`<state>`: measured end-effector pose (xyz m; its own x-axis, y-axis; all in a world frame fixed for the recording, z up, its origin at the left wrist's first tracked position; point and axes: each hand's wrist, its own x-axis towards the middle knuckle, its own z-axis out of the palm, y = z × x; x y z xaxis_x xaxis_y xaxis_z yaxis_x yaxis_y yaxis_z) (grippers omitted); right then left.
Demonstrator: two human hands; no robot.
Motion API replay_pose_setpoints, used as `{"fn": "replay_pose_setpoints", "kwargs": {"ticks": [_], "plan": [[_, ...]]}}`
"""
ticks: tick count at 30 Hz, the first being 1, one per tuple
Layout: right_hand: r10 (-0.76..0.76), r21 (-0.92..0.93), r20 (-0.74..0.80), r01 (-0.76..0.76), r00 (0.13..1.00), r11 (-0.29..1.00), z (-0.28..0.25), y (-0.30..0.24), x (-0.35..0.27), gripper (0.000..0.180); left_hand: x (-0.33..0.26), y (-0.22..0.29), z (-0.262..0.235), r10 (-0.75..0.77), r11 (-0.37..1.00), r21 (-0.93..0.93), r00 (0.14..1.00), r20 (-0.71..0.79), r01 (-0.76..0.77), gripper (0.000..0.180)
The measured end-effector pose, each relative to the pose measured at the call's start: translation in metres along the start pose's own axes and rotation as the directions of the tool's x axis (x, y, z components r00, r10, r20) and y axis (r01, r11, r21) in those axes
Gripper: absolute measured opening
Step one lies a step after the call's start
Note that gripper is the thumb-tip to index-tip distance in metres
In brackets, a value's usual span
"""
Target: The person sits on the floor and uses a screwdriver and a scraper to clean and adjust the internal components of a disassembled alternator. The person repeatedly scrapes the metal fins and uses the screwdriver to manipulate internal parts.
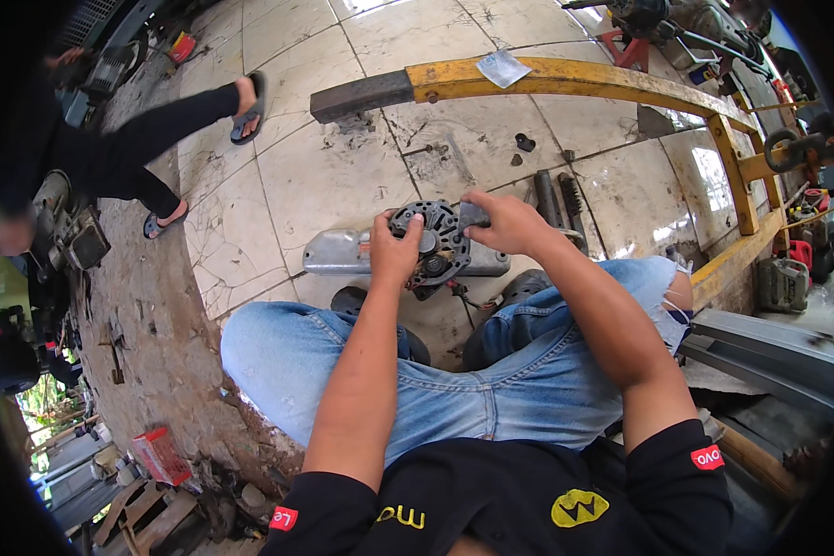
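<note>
An alternator (447, 248) with a slotted round metal housing sits between my feet, on top of a long grey metal cover (336, 253) that lies on the tiles. My left hand (395, 248) grips the alternator's left side, its thumb laid over the face near the centre. At the upper right edge of the housing, my right hand (511, 224) pinches a small dark grey block-shaped piece (473, 215). The block is against or just above the housing; I cannot tell which. Loose wires (473, 298) show below the alternator.
A wire brush (571, 195) and a dark cylindrical tube (547, 198) lie right of my hands. A yellow steel frame (565, 83) spans the far side and right, with a silver packet (503, 69) on it. Someone in sandals (248, 120) is at the left.
</note>
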<state>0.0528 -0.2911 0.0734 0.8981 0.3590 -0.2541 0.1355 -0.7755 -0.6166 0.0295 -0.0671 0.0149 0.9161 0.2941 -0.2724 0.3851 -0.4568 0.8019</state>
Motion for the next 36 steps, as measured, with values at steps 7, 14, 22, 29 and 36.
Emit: {"fn": "replay_pose_setpoints", "kwargs": {"ticks": [7,14,22,29,36], "plan": [[0.06,-0.016,-0.03,-0.06,0.998,0.998,0.003,-0.007,-0.002,0.049,-0.001,-0.003,-0.008,0.075,0.996,0.036,0.994,0.077,-0.078,0.077],[0.071,-0.002,-0.068,-0.071,0.995,0.997,0.007,-0.003,-0.001,0.047,0.001,0.002,-0.017,-0.042,0.969,-0.221,0.954,0.297,0.111,0.085],[0.017,-0.032,-0.166,-0.022,0.986,0.999,0.006,-0.01,-0.001,0.044,0.0,0.003,-0.018,-0.04,0.956,-0.264,0.946,0.321,0.129,0.086],[0.012,-0.047,-0.107,-0.017,0.994,0.999,0.005,-0.011,-0.001,0.047,0.001,0.008,-0.02,-0.031,0.953,-0.273,0.939,0.343,0.131,0.083],[0.061,0.021,-0.067,-0.06,0.996,0.998,0.005,-0.007,0.003,0.048,0.001,0.006,-0.018,-0.037,0.961,-0.255,0.961,0.274,0.11,0.081]]}}
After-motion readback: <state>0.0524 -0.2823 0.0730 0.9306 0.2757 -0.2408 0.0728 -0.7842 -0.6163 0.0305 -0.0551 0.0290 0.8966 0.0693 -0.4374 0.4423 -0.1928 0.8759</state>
